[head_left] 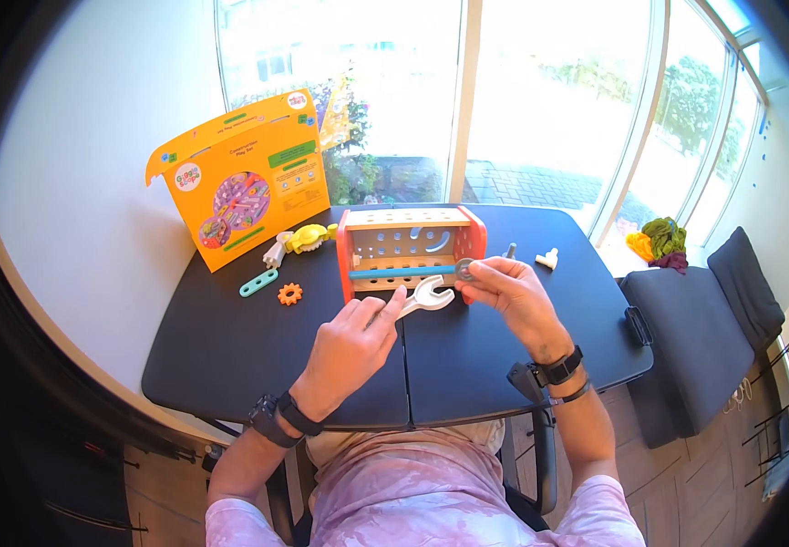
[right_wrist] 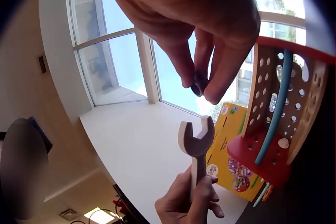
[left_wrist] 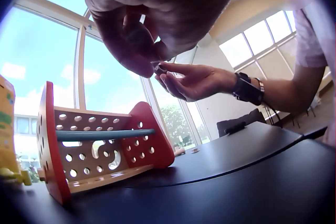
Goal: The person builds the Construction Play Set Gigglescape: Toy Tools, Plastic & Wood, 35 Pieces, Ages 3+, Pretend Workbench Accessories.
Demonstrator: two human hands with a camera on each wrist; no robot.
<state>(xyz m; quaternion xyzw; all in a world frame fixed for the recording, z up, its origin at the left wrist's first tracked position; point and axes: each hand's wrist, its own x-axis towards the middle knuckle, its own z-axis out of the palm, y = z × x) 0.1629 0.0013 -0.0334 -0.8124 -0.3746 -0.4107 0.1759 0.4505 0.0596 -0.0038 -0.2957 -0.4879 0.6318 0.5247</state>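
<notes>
Clamped round the handle of a white wrench [right_wrist: 197,151] with curled fingers, left hand [head_left: 349,351]; pinched nearly together, thumb to fingertips, on a grey round piece [head_left: 464,271], right hand [head_left: 520,299]. Angled, along the wrench's long axis, from the left grip toward the right, forked end outermost, apart from the piece. Plain off-white, two-pronged. Backed, beyond both grips, by a red-sided wooden box [head_left: 474,235] with a blue rod [head_left: 399,273], on a black table [head_left: 467,383].

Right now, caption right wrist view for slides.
White wrench in the left grip, small disc pinched in the right grip, yellow box behind.
</notes>
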